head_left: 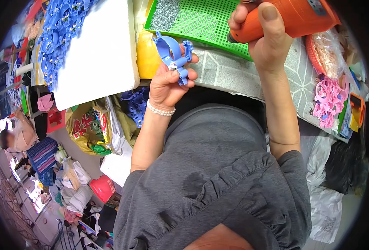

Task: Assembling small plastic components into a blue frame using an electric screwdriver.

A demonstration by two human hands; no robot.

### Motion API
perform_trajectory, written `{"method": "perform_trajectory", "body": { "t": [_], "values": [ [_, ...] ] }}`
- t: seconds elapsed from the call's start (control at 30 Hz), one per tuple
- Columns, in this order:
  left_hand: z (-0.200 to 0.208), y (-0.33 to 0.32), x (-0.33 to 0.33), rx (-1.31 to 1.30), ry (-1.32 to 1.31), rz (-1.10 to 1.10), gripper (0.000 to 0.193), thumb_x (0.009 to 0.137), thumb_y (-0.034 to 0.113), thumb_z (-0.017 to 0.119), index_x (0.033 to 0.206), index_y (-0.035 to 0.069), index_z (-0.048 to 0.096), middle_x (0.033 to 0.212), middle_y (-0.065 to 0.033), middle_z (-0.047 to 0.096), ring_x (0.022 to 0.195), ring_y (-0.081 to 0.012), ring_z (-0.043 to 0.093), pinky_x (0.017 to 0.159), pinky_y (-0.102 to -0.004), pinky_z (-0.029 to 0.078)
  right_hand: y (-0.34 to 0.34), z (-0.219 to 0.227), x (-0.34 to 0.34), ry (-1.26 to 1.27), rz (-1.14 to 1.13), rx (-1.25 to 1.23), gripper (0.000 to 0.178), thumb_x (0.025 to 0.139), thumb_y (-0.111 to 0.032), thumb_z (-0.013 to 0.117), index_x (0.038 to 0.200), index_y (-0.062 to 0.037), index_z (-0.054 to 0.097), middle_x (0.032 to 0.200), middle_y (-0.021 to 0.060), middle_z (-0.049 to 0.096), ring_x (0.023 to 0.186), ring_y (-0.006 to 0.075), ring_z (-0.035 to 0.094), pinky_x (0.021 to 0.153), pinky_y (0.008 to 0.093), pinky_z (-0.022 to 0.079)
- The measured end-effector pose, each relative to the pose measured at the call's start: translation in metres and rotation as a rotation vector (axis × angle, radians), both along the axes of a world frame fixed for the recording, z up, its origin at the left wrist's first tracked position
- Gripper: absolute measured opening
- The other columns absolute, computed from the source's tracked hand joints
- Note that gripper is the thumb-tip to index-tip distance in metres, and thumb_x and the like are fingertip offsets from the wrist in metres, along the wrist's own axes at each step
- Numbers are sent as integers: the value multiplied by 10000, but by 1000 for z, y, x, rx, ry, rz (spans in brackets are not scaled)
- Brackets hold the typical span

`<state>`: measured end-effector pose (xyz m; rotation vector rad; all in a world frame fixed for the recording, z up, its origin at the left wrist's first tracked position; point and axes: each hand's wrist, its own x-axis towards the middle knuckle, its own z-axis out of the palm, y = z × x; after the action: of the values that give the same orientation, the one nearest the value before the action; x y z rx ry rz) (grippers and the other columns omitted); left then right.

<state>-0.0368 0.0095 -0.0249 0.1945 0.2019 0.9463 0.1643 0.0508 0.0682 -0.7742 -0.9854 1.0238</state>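
My left hand [167, 83] holds a blue plastic toy part [174, 56] with curved arms, raised just above the table's near edge. A bead bracelet circles that wrist. My right hand [263, 39] grips an orange electric screwdriver [292, 18], its dark tip pointing left toward the blue part, a little apart from it. Both hands are over a grey patterned table top [230, 71]. A green perforated tray [201, 21] lies behind the hands, holding a pile of small screws [165, 12].
A white foam board [101, 50] at left carries a heap of blue parts [59, 29]. Pink parts [330, 100] and a red basket [326, 54] sit at right. Bags with blue parts [134, 104] hang below the table. Another person [15, 135] sits far left.
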Motion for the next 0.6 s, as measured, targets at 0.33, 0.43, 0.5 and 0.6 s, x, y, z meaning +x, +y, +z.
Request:
{"method": "perform_trajectory", "body": {
  "t": [0.33, 0.43, 0.5, 0.6],
  "values": [
    [1, 0, 6, 48, 18, 6, 730, 732, 28, 682, 1339, 49, 278, 1056, -194, 567, 851, -291, 638, 674, -351, 557, -1, -1, 4, -11, -11, -51, 394, 818, -298, 632, 997, 31, 509, 666, 40, 544, 552, 100, 520, 516, 219, 433],
    [0, -1, 5, 73, 92, 25, 709, 738, 29, 674, 1337, 59, 295, 1082, -205, 558, 859, -292, 638, 673, -348, 556, -2, 4, 5, -22, -25, -78, 396, 810, -297, 638, 991, 31, 510, 663, 37, 543, 546, 98, 521, 508, 216, 432],
    [2, -2, 7, 117, 166, 55, 678, 747, 34, 664, 1329, 61, 317, 1131, -226, 535, 873, -297, 639, 669, -344, 555, -2, 12, 5, -48, -42, -110, 408, 801, -309, 638, 985, 31, 510, 656, 32, 538, 540, 96, 521, 492, 210, 427],
    [10, -2, 12, 84, 226, 45, 639, 752, -1, 645, 1310, 72, 341, 1160, -229, 524, 879, -293, 640, 676, -347, 560, 3, 11, 9, -67, -50, -74, 407, 805, -319, 636, 981, 27, 514, 656, 32, 535, 540, 97, 521, 491, 213, 428]
  ]
}}
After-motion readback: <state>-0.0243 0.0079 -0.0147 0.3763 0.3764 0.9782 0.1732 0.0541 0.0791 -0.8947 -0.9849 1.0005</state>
